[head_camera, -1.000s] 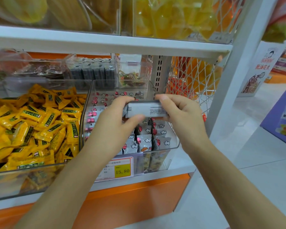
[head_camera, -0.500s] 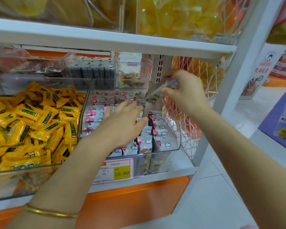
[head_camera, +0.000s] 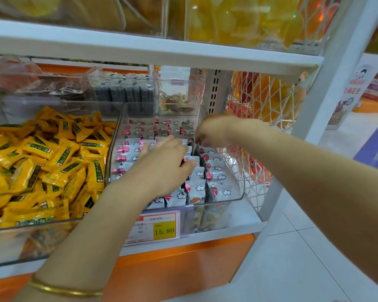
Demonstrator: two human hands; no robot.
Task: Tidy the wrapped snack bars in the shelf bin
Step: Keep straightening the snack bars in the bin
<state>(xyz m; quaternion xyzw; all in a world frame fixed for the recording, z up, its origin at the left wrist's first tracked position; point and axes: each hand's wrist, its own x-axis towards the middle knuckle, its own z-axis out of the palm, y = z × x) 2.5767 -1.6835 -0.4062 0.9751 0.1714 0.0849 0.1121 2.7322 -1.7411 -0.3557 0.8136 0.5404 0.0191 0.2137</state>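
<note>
Silver wrapped snack bars (head_camera: 219, 177) with red and cloud prints stand in rows inside a clear plastic shelf bin (head_camera: 241, 194). My left hand (head_camera: 164, 165) lies flat on the middle rows, fingers straight and pressing on the bars. At the bin's far right corner my right hand (head_camera: 214, 129) reaches in, its fingers curled downward and pinching the top of one bar at the back of the right row. That bar is mostly hidden by the fingers.
A bin of yellow candy packets (head_camera: 52, 160) sits to the left. Small clear boxes (head_camera: 177, 94) stand behind, and a white wire basket (head_camera: 262, 127) is to the right. The white upper shelf (head_camera: 162, 51) hangs close overhead. A price tag (head_camera: 162, 227) marks the bin front.
Both hands held one bar above the bin. My left hand let go and dropped flat onto the rows; my right hand carried the bar to the back right and lowered it in.
</note>
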